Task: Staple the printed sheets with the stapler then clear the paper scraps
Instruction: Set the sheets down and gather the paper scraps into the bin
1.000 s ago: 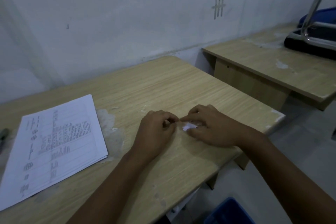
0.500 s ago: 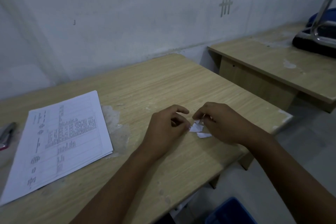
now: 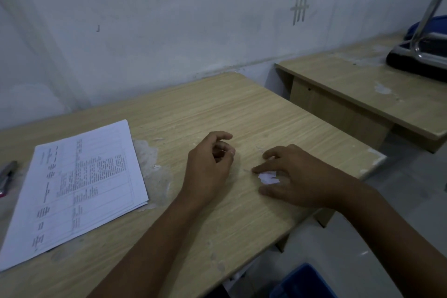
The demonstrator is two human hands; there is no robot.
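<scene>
Both bare hands are down on the wooden surface (image 3: 278, 118) near the middle of the frame. The right hand (image 3: 300, 176) lies low and flat, palm down, its fingers (image 3: 260, 169) spread and curved over a small clump of white paper scraps (image 3: 268, 178). The scraps sit on the surface right under that hand, showing in the gap between the forefinger above them and the thumb below. The fingertips look to be touching or just beside the scraps, but nothing is pinched or lifted that I can make out.

The left hand (image 3: 208, 167) rests a little to the left, apart from the scraps. It is loosely curled, forefinger hooked out over the top and the other fingers bent in toward the palm. Whether there is a bit of paper inside that curl I cannot tell; the light is dim.

Over at the left of the frame the printed sheets (image 3: 75, 189) lie in a neat stack, flat on the surface, well apart from both hands. At the far left edge the stapler (image 3: 6, 176) is only partly in view, lying beside the stack. A second desk (image 3: 362, 94) stands at the upper right, and a blue bin (image 3: 304, 283) shows at the bottom right, lower than the surface.
</scene>
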